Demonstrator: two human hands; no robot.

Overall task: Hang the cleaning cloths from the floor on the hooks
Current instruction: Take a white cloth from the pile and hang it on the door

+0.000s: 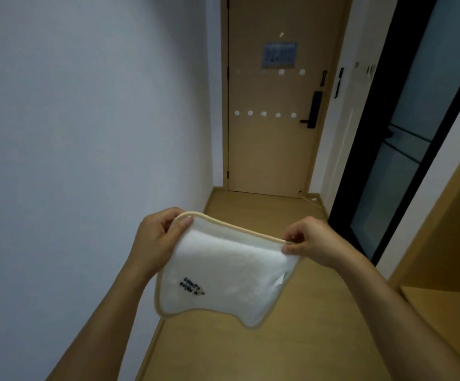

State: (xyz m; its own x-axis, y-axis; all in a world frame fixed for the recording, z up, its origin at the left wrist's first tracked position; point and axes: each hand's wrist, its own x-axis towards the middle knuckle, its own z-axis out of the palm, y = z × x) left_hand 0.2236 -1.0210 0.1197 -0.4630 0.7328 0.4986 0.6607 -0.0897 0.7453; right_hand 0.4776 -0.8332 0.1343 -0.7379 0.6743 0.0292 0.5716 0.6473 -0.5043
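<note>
**A:** What is under you and around you?

**B:** A pale wooden floor (292, 339) runs forward as a narrow corridor. A plain white wall (86, 133) closes my left side. On my right, a light wooden cabinet (449, 257) stands nearest, then a dark-framed glass panel (405, 133).

**A:** How much room is there to move?

**B:** The floor strip between the wall and the glass panel lies open ahead, all the way to a tan door (273, 147) at the far end. A skirting board follows the wall's foot.

**A:** Where is the cloth, and how do you hold it?

**B:** The white cleaning cloth (223, 276), trimmed in beige, hangs in the air in front of me, above the floor. My left hand (157, 243) pinches its upper left corner, thumb on the near face. My right hand (311, 240) pinches the upper right edge between thumb and curled fingers. The top hem stretches between both hands; the rest droops below, with small dark lettering near its lower left.

**A:** And on the door?

**B:** Two rows of small white round hooks (263, 114), a blurred blue notice (279, 55) above them, and a black lock handle (312, 111) on the right.
</note>
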